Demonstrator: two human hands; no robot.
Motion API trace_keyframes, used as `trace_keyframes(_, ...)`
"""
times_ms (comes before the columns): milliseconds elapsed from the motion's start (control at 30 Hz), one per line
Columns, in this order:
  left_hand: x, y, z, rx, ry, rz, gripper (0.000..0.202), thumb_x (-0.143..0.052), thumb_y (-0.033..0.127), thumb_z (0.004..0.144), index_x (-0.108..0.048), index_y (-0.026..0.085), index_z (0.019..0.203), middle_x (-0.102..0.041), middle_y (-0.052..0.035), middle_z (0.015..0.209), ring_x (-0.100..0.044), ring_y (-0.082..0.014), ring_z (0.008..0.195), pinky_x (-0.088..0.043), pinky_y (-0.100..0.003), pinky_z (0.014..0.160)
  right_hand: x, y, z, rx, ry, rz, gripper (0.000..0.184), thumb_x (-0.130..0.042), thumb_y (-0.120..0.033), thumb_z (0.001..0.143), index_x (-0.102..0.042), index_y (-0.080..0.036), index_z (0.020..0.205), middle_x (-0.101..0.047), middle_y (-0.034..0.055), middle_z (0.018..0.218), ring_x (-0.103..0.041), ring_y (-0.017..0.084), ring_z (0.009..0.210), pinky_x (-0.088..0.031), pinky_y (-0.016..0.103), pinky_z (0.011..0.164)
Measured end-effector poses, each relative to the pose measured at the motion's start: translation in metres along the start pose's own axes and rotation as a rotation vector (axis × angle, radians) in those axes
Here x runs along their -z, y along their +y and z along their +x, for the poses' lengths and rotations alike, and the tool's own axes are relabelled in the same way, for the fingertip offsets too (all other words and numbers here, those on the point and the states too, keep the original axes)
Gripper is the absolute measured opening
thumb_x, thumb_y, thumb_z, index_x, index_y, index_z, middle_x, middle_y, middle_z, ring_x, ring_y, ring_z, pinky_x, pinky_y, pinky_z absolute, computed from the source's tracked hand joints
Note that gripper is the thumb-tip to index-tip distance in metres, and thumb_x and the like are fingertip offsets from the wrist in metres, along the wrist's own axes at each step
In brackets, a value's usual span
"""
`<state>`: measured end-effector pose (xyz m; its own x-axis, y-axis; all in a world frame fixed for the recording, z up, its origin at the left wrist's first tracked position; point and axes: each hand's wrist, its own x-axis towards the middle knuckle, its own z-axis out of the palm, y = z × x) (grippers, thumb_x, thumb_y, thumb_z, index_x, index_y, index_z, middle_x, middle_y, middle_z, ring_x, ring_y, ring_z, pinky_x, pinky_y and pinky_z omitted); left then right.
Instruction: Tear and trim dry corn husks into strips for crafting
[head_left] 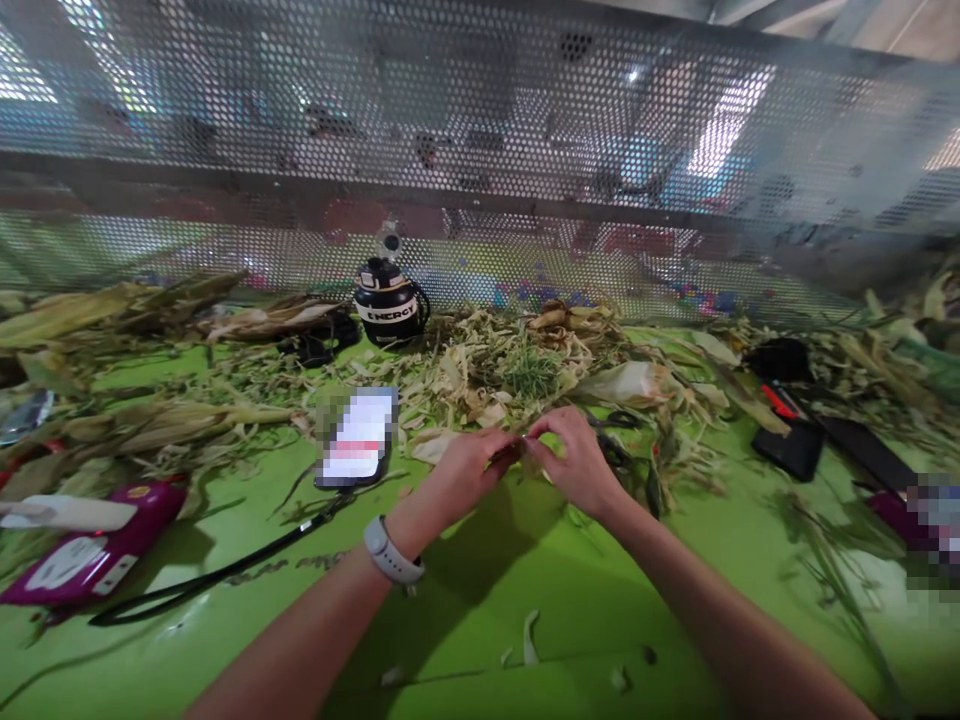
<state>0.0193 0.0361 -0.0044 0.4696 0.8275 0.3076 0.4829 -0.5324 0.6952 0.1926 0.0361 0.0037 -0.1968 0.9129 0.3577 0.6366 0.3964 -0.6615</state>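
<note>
My left hand [474, 468], with a white watch [390, 552] on its wrist, is closed with the fingers pinched together. Close beside it, my right hand [574, 455] pinches thumb against forefinger. Both sets of fingertips meet over the green tabletop [517, 580]; what lies between them looks like a thin brownish strip, too small and hidden to name. Just beyond the hands is a heap of dry corn husks [480, 365] with green needle-like sprigs [531, 370] on it. A pale corn husk [626, 385] lies beyond my right hand.
A lit phone [358, 440] with a black strap lies left. Behind it stands a black jug [390, 305] lettered "ENERGY". A purple glue gun-like device [97, 545] sits far left, dark phones or cases [787, 445] right. A perforated metal screen [480, 130] closes off the back.
</note>
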Motion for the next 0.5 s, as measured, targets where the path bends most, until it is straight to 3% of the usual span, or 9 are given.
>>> trace_keyframes(133, 0.004, 0.001, 0.001, -0.047, -0.063, -0.002, 0.017, -0.05, 0.019, 0.083, -0.066, 0.018, 0.087, -0.062, -0.0056, 0.077, -0.056, -0.0167, 0.072, -0.041, -0.026, 0.066, -0.001, 0.001, 0.001, -0.018, 0.028, 0.111, 0.007, -0.059, -0.023, 0.074, -0.057, -0.02, 0.068, -0.054, 0.0042, 0.081, -0.051, 0.021, 0.085, -0.038, 0.036, 0.081)
trace_keyframes(300, 0.009, 0.009, -0.001, -0.05, -0.226, -0.124, 0.014, -0.051, 0.019, 0.081, -0.064, 0.017, 0.084, -0.061, -0.0048, 0.079, -0.055, -0.0155, 0.073, -0.042, -0.026, 0.068, -0.002, 0.003, 0.005, -0.13, 0.07, 0.328, 0.009, -0.055, -0.027, 0.076, -0.053, -0.02, 0.072, -0.053, -0.0003, 0.072, -0.051, 0.015, 0.071, -0.041, 0.029, 0.07)
trace_keyframes(400, 0.005, 0.016, -0.004, 0.041, -0.348, -0.31, 0.015, -0.053, 0.019, 0.078, -0.063, 0.018, 0.089, -0.062, -0.004, 0.083, -0.056, -0.0156, 0.076, -0.043, -0.026, 0.071, -0.001, 0.001, 0.006, -0.166, 0.142, 0.382, 0.011, -0.051, -0.03, 0.08, -0.05, -0.02, 0.076, -0.053, -0.0016, 0.068, -0.05, 0.014, 0.065, -0.04, 0.026, 0.062)
trace_keyframes(500, 0.002, 0.021, -0.007, 0.161, -0.419, -0.479, 0.016, -0.053, 0.022, 0.078, -0.063, 0.018, 0.09, -0.061, -0.0026, 0.083, -0.054, -0.0154, 0.076, -0.043, -0.025, 0.068, -0.001, -0.002, 0.004, -0.154, 0.1, 0.459, 0.012, -0.048, -0.033, 0.083, -0.046, -0.021, 0.08, -0.054, -0.0015, 0.07, -0.053, 0.014, 0.065, -0.041, 0.026, 0.061)
